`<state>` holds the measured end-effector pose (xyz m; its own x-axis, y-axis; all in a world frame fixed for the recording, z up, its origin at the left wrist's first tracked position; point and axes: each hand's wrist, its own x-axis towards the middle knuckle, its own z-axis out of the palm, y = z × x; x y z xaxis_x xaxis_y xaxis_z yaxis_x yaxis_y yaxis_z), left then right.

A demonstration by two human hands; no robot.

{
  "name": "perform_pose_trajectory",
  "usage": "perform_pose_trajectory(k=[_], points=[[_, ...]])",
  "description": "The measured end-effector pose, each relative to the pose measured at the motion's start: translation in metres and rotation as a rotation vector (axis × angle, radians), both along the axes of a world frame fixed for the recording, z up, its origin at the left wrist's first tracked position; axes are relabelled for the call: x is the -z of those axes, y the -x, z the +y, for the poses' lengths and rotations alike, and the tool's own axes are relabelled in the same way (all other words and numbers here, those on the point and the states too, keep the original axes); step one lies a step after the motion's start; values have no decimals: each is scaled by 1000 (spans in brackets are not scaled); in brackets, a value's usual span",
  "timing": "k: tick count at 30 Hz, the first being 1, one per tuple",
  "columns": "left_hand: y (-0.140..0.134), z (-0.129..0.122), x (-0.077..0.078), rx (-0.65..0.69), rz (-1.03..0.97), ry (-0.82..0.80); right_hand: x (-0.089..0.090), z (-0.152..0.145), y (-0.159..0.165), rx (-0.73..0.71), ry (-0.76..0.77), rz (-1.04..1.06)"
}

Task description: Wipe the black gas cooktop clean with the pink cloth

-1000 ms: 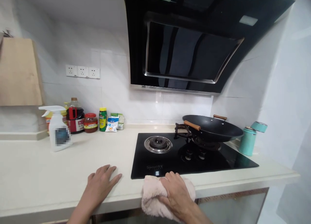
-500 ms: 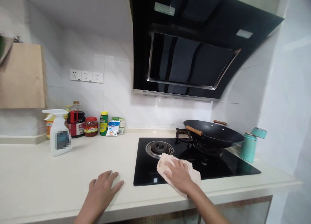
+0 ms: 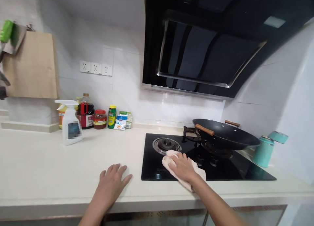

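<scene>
Pressing my right hand [image 3: 182,166] onto the pale pink cloth [image 3: 168,161], I have it over the front of the black glass gas cooktop [image 3: 247,173], its near corner lapping past the front edge onto the desk [image 3: 49,173]. Those fingers curl over the top; I cannot tell whether they pinch the fabric or merely lie on it. If they only lie there, a hard push could slide my hand off and bunch the cloth. Its far edge sits right at the left burner [image 3: 166,145], so going further back could snag the pile on the burner parts. Straying right, I might knock or turn a control knob [image 3: 200,159]. Reaching too far beyond that could jolt the wok [image 3: 228,136], whose near wooden handle [image 3: 204,130] juts towards me, and a shove on the wok might tip the turquoise flask [image 3: 263,154], with its lid flipped open. My left hand [image 3: 113,180] rests palm down on the desk, fingers apart and gripping nothing; a wet patch under it could make it slip.
</scene>
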<state>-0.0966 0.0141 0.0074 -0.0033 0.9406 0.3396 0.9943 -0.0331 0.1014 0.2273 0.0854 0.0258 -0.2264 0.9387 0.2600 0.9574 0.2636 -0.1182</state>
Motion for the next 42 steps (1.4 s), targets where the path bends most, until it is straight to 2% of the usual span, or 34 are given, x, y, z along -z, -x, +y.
perform_pose_trajectory(k=[4,8,12,15,18,22,27,29,32,35,38,42], points=[[-2,-3,-1,-6,15,13,0,-1,22,-176,5,-2],[-2,-3,1,10,12,1,-10,22,49,-315,100,-23],[-1,-2,3,12,-4,-24,-18,53,82,-330,141,-10],[0,-2,2,6,-21,-30,-18,60,99,-309,158,18],[1,-2,3,-9,-24,-20,-17,46,103,-335,169,38],[3,0,3,-14,-26,-29,-17,5,98,-461,163,55],[3,1,1,-38,-15,-15,-14,-39,80,-690,52,89],[4,3,2,-40,0,-7,-9,-47,70,-705,20,110],[9,6,5,-28,13,-8,-3,-46,51,-560,-27,150],[14,10,11,-12,14,-25,0,-32,28,-259,-31,157],[17,13,16,-5,26,-51,-1,-5,3,-21,20,145],[19,16,19,2,30,-67,-6,43,-21,167,103,154]])
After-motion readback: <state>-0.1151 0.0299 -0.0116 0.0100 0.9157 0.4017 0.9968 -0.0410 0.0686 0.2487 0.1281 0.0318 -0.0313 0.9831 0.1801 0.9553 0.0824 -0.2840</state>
